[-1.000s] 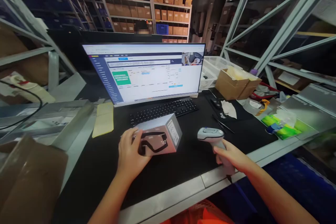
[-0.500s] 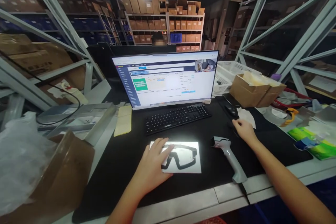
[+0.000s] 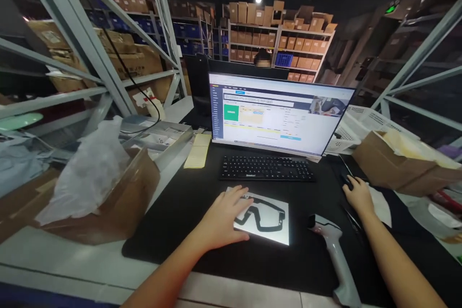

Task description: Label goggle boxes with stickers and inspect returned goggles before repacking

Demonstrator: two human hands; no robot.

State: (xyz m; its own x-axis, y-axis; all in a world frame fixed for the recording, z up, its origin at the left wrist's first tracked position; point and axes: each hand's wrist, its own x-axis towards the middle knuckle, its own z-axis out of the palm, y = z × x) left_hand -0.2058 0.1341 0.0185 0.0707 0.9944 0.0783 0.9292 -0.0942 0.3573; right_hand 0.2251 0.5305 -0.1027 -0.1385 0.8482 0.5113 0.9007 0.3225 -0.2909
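Observation:
My left hand (image 3: 224, 216) lies flat with fingers spread on the left part of a grey box (image 3: 267, 219) printed with a black goggles outline, which rests on the black mat (image 3: 180, 211) in front of the keyboard (image 3: 266, 168). My right hand (image 3: 357, 195) rests over a black mouse (image 3: 347, 182) to the right of the keyboard, fingers curved on it. A grey handheld barcode scanner (image 3: 334, 255) lies on the mat between my forearms, untouched. The monitor (image 3: 277, 113) shows a web form with a green block.
An open cardboard box with a clear plastic bag (image 3: 97, 187) stands at the left. Another open carton (image 3: 397, 161) and a white basket (image 3: 357, 122) sit at the right. A yellow paper (image 3: 198, 150) lies left of the keyboard. Metal shelving with cartons surrounds the desk.
My right hand let go of the scanner, which now lies on the mat, and moved to the mouse. The box was laid flat under my left hand. The view swung left.

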